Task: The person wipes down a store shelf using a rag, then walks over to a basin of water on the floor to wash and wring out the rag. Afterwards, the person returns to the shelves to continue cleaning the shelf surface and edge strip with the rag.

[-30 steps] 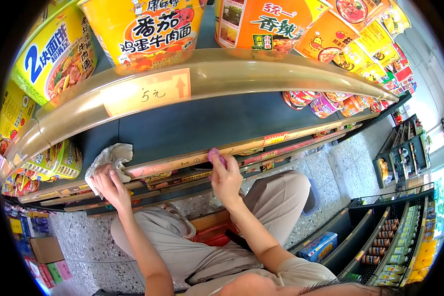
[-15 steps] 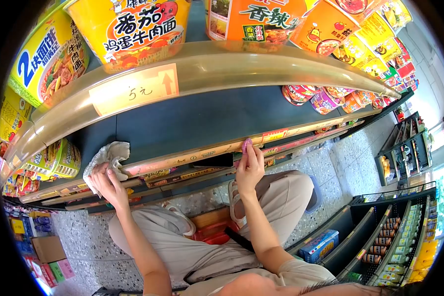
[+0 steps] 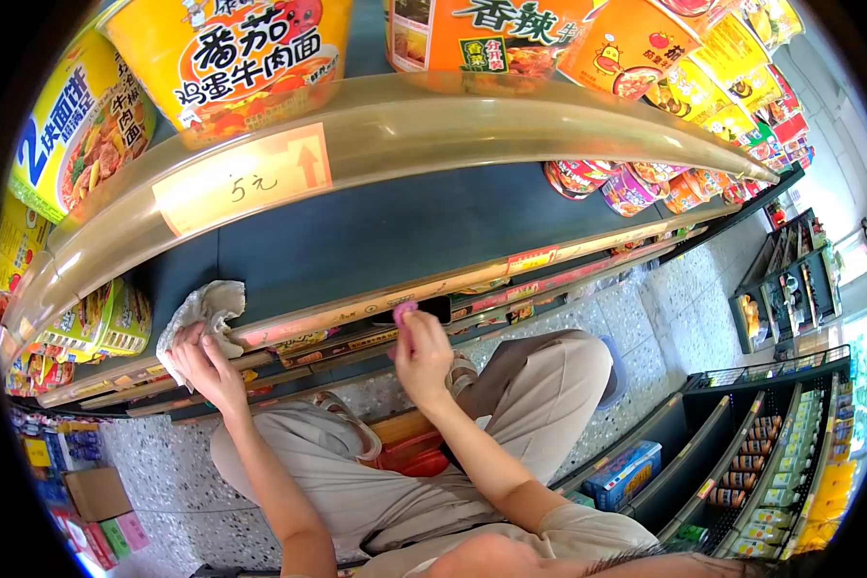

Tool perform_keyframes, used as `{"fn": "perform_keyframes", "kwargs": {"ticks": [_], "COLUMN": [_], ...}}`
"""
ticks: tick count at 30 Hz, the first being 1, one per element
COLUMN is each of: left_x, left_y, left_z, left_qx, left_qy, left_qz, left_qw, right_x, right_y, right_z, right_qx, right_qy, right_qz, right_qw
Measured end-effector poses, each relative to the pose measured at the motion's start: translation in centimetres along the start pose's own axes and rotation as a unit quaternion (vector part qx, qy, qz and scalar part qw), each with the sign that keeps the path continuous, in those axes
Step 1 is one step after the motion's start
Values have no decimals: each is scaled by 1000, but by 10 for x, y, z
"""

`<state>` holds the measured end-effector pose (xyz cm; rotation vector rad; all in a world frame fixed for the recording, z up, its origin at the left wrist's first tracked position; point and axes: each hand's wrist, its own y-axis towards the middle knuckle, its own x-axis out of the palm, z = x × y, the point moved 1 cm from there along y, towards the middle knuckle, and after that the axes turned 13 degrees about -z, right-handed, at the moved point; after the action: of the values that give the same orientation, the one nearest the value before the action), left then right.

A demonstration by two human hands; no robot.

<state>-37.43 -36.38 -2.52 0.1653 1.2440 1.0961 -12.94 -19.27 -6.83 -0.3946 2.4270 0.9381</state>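
My left hand (image 3: pixel 207 364) is closed on a crumpled whitish cloth (image 3: pixel 218 301), at the left part of the shelf's front edge. Pinched in the fingers of my right hand (image 3: pixel 422 354) is a small pink-purple object (image 3: pixel 406 311); its kind is too small to tell. That hand is just in front of the price strip (image 3: pixel 361 310) on the shelf edge, near a dark flat rectangle (image 3: pixel 424 310). Behind both hands stretches the dark shelf board (image 3: pixel 356 231).
Above hangs a shelf with a curved, yellowish clear edge (image 3: pixel 433 125), a price card (image 3: pixel 243 180) and instant noodle tubs (image 3: pixel 250 63). More noodle cups (image 3: pixel 631 190) stand at the shelf's right end, others (image 3: pixel 106 318) at its left. Lower right is another stocked rack (image 3: pixel 742 462).
My right hand has moved left along the shelf edge and off it a little, with the pink-purple object. My left hand and the cloth stay almost in place. The view has shifted slightly.
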Motion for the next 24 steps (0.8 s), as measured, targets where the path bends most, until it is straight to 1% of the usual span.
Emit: {"fn": "perform_keyframes", "kwargs": {"ticks": [1, 6, 13, 14, 18, 21, 22, 24], "left_x": [1, 0, 1, 1, 2, 2, 2, 3], "left_y": [0, 1, 0, 0, -1, -2, -3, -4], "left_z": [-1, 0, -2, -2, -4, -6, -7, -8], "left_qx": [-1, 4, 5, 5, 3, -4, -7, -13], "left_qy": [2, 16, 9, 10, 10, 10, 9, 10], "left_qz": [0, 5, 2, 2, 8, 0, -2, -7], "left_qw": [1000, 1000, 1000, 1000, 1000, 1000, 1000, 1000], "right_x": [5, 6, -21, -25, -42, -53, -59, -57], "right_y": [-3, -6, 1, 2, 8, 16, 18, 17], "right_z": [-4, -7, 27, 32, 54, 62, 54, 55], "right_qx": [-7, -14, 7, 34, 66, 103, 130, 80], "right_qy": [-5, -6, -48, -44, -71, -66, -17, -23], "right_qz": [-16, -22, 19, 19, 61, 80, 66, 82], "right_qw": [1000, 1000, 999, 998, 993, 989, 989, 993]}}
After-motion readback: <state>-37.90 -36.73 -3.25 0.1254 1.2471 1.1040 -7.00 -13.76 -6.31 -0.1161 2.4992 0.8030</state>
